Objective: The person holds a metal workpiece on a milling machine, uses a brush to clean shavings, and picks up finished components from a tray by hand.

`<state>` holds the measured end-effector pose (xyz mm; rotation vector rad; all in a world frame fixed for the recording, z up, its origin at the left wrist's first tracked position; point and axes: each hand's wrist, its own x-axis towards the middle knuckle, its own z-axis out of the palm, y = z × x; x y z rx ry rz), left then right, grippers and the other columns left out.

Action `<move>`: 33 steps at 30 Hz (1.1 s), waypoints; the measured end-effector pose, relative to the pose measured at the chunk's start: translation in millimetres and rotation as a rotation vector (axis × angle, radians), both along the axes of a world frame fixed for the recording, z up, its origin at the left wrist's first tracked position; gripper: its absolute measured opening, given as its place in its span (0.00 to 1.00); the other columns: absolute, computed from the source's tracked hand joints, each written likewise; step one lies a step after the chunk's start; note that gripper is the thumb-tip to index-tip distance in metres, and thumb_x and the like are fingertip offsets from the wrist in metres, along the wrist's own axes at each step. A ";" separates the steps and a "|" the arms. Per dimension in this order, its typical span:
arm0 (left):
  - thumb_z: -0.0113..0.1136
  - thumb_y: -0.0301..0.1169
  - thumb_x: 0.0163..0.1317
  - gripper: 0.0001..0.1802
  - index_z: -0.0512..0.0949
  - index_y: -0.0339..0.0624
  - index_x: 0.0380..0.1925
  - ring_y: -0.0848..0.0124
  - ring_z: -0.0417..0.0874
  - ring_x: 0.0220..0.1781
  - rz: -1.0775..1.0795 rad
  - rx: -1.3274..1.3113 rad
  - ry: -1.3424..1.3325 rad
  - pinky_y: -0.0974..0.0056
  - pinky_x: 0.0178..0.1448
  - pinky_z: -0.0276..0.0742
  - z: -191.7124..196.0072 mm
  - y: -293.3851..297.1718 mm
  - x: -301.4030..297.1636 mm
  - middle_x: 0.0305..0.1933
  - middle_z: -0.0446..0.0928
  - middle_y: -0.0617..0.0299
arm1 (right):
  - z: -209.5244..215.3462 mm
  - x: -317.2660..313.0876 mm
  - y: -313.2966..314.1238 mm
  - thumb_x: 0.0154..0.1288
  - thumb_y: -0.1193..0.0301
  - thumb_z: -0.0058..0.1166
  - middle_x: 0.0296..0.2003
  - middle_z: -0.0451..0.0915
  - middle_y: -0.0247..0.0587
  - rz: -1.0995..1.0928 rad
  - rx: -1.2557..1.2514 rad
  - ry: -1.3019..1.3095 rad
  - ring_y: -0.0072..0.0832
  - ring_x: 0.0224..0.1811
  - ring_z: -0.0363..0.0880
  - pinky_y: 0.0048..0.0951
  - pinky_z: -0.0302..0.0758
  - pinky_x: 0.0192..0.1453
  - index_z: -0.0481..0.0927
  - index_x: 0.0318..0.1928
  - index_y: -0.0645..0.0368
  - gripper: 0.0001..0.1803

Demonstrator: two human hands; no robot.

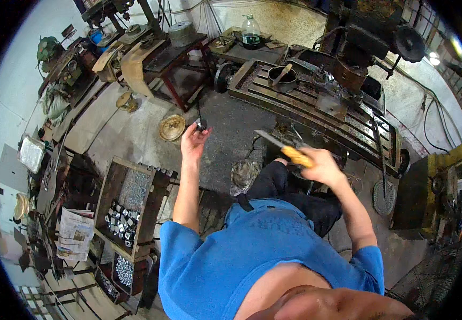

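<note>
The left hand (192,141) pinches a small dark part (201,125), likely rigid; the right hand (321,166) has its fingers closed around the stiff-looking tool (294,154), best held by its yellow handle.

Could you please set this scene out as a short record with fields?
Left hand: holding a small dark metal part
Right hand: gripping a yellow-handled tool with a flat metal blade
Blade and part: apart
Person's left: brown wooden crate containing small silvery metal pieces
Ahead, right: slotted metal machine table bearing a round dark pot
</note>
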<state>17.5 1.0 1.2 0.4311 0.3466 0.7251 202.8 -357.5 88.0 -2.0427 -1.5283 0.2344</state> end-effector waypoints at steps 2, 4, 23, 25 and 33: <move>0.56 0.26 0.53 0.07 0.70 0.36 0.30 0.62 0.74 0.25 -0.043 0.026 0.062 0.50 0.53 0.71 -6.5 -5.0 4.3 0.27 0.75 0.55 | 5.8 -26.8 49.6 0.34 0.64 0.54 0.30 0.78 0.56 -0.048 -0.305 -0.155 0.47 0.31 0.79 0.39 0.76 0.38 0.78 0.36 0.63 0.24; 0.56 0.29 0.54 0.07 0.71 0.39 0.29 0.66 0.72 0.22 -0.063 0.062 0.088 0.56 0.42 0.74 -23.5 -1.3 5.6 0.22 0.72 0.59 | 3.6 -40.5 88.3 0.34 0.62 0.53 0.23 0.78 0.54 0.003 -0.346 -0.222 0.46 0.30 0.79 0.39 0.76 0.37 0.80 0.26 0.63 0.18; 0.62 0.29 0.49 0.07 0.76 0.37 0.21 0.81 0.61 0.14 -0.080 0.743 0.779 0.75 0.18 0.54 -19.2 -8.6 -10.5 0.15 0.67 0.71 | -2.1 -56.0 86.6 0.34 0.61 0.54 0.27 0.79 0.56 -0.014 -0.479 0.033 0.47 0.32 0.79 0.38 0.76 0.39 0.81 0.27 0.63 0.20; 0.63 0.28 0.48 0.08 0.75 0.37 0.19 0.82 0.62 0.15 -0.104 0.909 0.803 0.73 0.18 0.55 -3.2 -19.2 -7.4 0.15 0.67 0.70 | 18.9 -33.8 52.8 0.35 0.60 0.54 0.28 0.79 0.55 -0.155 -0.497 0.010 0.46 0.33 0.79 0.37 0.76 0.39 0.81 0.28 0.62 0.20; 0.65 0.30 0.41 0.11 0.75 0.33 0.17 0.75 0.73 0.20 0.018 1.433 0.948 0.67 0.25 0.68 6.9 -19.4 42.6 0.15 0.75 0.61 | 18.6 121.1 -50.5 0.45 0.62 0.50 0.36 0.80 0.50 -0.932 -0.475 -0.130 0.40 0.41 0.79 0.36 0.75 0.46 0.80 0.35 0.61 0.19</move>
